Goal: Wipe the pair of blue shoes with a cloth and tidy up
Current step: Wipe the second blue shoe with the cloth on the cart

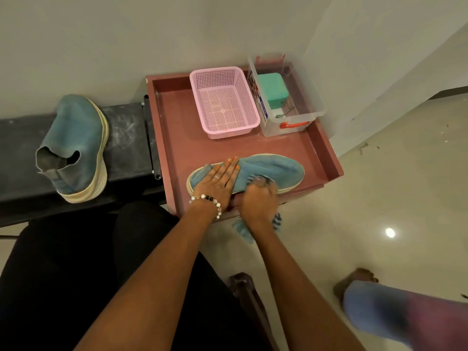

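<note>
Plain white wall behind, glossy tile floor off to the right. One blue shoe (76, 148) sat on the dark bench (126, 138) at left. Next over, the maroon tray (316, 148) held the other blue shoe (276, 168) along its near edge — left hand (217, 181) pressed flat on it, fingers straight, right hand (258, 198) bunched around a blue cloth (243, 230) against its side. Pink basket (225, 102) and clear box (291, 122) sat behind.

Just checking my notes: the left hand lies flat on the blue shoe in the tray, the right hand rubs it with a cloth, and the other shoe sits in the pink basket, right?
Not quite. The head view shows the other shoe on the dark bench, not in the pink basket. The rest holds: left hand flat on the shoe in the tray, right hand holding the cloth.
</note>
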Available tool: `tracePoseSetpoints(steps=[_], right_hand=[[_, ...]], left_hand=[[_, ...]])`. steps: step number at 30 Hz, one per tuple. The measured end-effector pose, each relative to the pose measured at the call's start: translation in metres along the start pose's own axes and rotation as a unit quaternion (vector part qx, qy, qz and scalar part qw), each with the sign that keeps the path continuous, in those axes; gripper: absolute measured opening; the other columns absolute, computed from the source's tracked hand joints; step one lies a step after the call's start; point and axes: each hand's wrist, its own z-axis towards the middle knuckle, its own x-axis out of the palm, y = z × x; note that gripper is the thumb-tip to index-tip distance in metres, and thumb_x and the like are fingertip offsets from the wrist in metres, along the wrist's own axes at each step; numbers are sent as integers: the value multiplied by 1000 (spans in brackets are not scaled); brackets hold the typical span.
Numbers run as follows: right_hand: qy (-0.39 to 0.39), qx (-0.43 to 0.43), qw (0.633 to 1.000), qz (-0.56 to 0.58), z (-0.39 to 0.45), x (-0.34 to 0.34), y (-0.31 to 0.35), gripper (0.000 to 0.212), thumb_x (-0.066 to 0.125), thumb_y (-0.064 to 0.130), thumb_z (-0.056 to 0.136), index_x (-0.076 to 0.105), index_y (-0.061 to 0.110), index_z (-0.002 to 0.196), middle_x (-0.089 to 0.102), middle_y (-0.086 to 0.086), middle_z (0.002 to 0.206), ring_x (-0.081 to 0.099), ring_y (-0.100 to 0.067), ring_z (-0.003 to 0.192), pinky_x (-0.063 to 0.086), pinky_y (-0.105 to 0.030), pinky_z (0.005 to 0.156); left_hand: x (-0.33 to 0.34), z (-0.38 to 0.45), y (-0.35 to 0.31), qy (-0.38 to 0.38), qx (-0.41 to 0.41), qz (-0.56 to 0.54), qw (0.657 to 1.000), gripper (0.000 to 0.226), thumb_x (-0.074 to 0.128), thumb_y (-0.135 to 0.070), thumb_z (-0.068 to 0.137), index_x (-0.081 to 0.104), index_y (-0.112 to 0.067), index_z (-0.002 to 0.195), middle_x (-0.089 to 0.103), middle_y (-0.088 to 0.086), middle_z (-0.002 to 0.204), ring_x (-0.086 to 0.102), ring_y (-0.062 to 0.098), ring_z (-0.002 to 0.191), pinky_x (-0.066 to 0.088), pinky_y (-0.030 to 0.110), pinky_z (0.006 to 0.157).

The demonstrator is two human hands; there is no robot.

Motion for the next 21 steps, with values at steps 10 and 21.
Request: tracePoseSetpoints(steps=[10, 21], right_hand=[[-2, -159, 983, -96, 19, -11, -91, 70, 71, 8, 65, 55, 30, 130, 68, -13, 95, 54, -34, 100, 47, -37, 74], [40, -158, 987, -20, -1, -9, -8, 49, 49, 14, 86, 46, 8, 134, 53, -10, 130, 44, -32, 112, 41, -36, 91]], left_hand=[[2, -1, 1, -2, 5, 4, 1000, 67, 24, -20, 100, -23, -5, 146, -30, 8, 154, -21, 21, 144, -9, 38, 118], [2, 0, 1, 2, 2, 13, 1000, 63, 20, -22, 101, -20, -6, 147, -28, 9, 155, -21, 21, 144, -11, 41, 116]])
